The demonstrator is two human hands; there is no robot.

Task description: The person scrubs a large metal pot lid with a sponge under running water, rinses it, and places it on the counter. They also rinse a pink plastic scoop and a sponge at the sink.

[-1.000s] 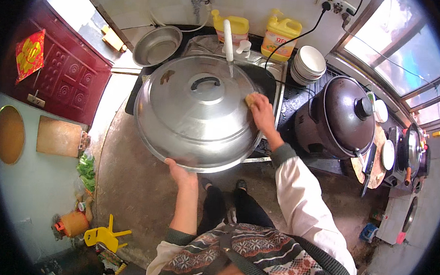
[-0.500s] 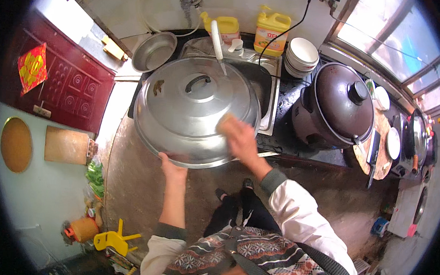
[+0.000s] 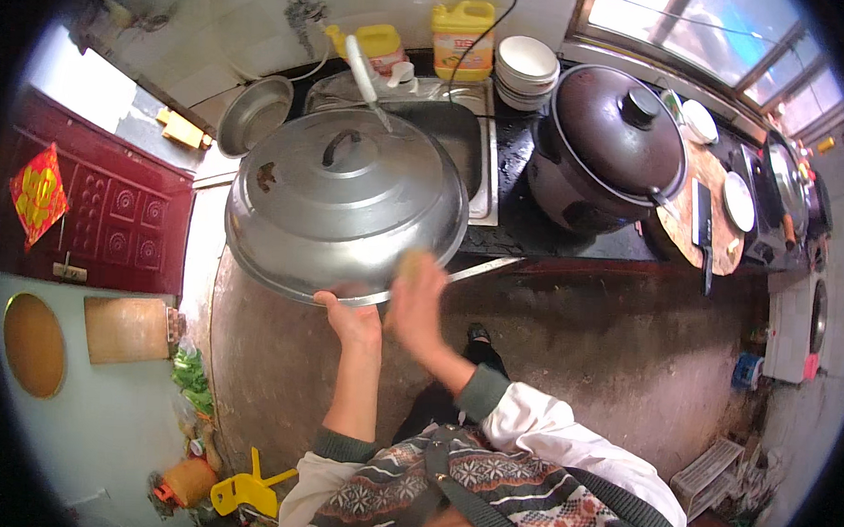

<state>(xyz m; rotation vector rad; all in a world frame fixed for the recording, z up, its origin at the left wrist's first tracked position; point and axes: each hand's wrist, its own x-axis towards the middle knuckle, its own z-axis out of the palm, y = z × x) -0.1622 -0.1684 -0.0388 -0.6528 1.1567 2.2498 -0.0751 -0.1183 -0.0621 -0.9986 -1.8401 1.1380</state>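
Note:
A large domed metal lid (image 3: 297,206) with a dark loop handle rests tilted over the sink (image 3: 482,186). At its near rim my left hand (image 3: 355,325) grips the edge, the fingers partly hidden underneath. My right hand (image 3: 416,306), smeared by motion, is closed on a small yellowish-tan sponge (image 3: 411,263) pressed near the lid's lower right edge. Just beyond the lid rises a white tap spout (image 3: 361,68), its tip over the lid's far side.
A big dark lidded pot (image 3: 586,167) stands on the black counter, right of the sink. Stacked white bowls (image 3: 526,70), yellow jugs (image 3: 462,39) and a metal basin (image 3: 255,115) line the back. Farther right, a knife (image 3: 702,224) lies on a round wooden board (image 3: 724,248).
My right hand has slid the sponge down and left across the lid to its near edge, close to my left hand. The whole view has shifted, with the lid lower left in it.

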